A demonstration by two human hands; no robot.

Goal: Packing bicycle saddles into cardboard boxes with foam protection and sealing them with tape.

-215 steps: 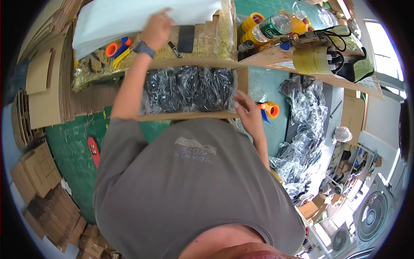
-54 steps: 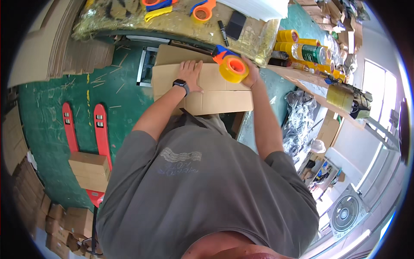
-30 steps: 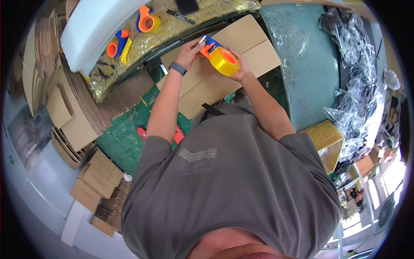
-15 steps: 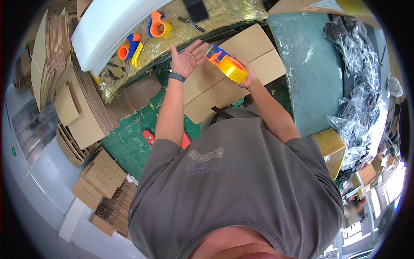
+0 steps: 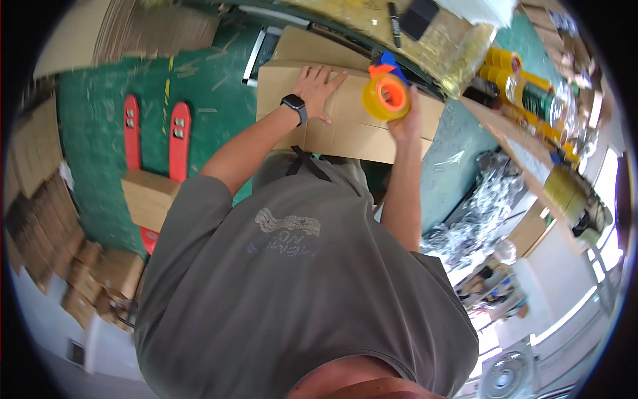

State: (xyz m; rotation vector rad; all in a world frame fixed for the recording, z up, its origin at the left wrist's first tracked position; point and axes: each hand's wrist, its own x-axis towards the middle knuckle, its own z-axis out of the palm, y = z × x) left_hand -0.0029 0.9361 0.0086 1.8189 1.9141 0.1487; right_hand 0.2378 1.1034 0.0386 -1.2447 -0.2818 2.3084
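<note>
The left hand (image 5: 318, 85) lies flat on the box (image 5: 345, 126), fingers (image 5: 330, 78) spread wide. The right hand (image 5: 407, 118) grips the tape gun (image 5: 386, 93), fingers curled around it, over the box's top.

Closed brown cardboard box (image 5: 345, 123); orange tape dispenser (image 5: 387, 93) seemingly on its top

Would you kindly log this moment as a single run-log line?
left hand: flat on cardboard box | right hand: holds tape dispenser over box top | watch: left wrist | red pallet jack: floor, left
</note>
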